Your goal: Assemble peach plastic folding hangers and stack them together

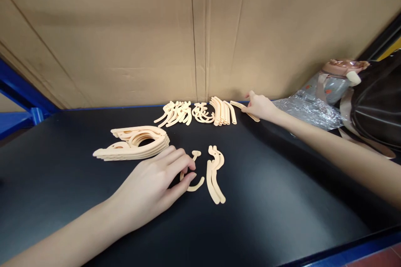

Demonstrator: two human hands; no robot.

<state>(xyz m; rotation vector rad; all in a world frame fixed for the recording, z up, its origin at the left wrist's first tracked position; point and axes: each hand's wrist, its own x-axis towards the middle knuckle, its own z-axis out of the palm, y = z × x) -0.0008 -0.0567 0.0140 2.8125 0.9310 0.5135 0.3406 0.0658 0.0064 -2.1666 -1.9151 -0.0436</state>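
My left hand [159, 175] has its fingers curled at a cream plastic hook [196, 184] lying on the black table; thumb and fingertips are on its left side. Just right of the hook lie cream curved arm pieces [216, 175], side by side. My right hand [258, 106] reaches to the back, its fingers on a slim cream strip [237, 104] that runs beneath them. Behind my left hand sits a stack of assembled cream hanger-shaped parts [134, 146].
Along the back edge lie a pile of curved arms [175, 113], several hooks [203, 113] and a row of strips [223, 112]. At right are clear plastic wrap [316, 110], a bottle [338, 79] and a dark bag [376, 104]. Cardboard [125, 41] stands behind the black table [266, 204].
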